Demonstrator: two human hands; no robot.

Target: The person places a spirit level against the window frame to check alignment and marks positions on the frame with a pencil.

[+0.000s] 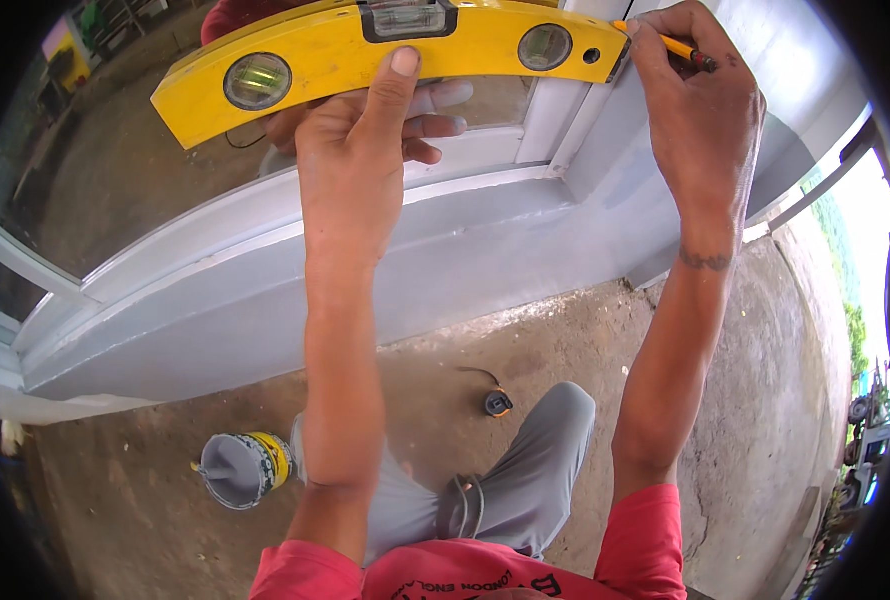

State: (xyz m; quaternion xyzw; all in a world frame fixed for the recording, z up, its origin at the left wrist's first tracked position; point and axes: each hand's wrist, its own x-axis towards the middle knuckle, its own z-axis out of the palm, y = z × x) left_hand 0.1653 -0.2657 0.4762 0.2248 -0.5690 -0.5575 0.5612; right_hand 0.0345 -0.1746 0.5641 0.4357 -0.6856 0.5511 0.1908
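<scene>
Nearest to you is your red shirt (pixel 415 575), soft cloth with dark printed lettering across the chest, above grey trousers (pixel 530 480). Your yellow spirit level (pixel 485 50) is up at the top of your view, in front of the window glass (pixel 125 200); its long, flat body looks bent by the lens, and it carries two round vials and a clear middle one in a dark mount. Your left hand (pixel 353 155) holds it, thumb pressed to its face and fingers stretched out below its lower edge. Your right hand (pixel 707 120) grips a slim yellow-orange pencil (pixel 677 47) with a dark end, its other end beside the level's right tip. Below run a glossy white window frame (pixel 195 217) and a smooth grey ledge (pixel 445 240). On the rough, stained concrete floor (pixel 565 350) sit a round bucket (pixel 250 453), grey-smeared with a yellow label (pixel 278 457) too small to read, and a small black-and-orange object (pixel 498 404)
</scene>
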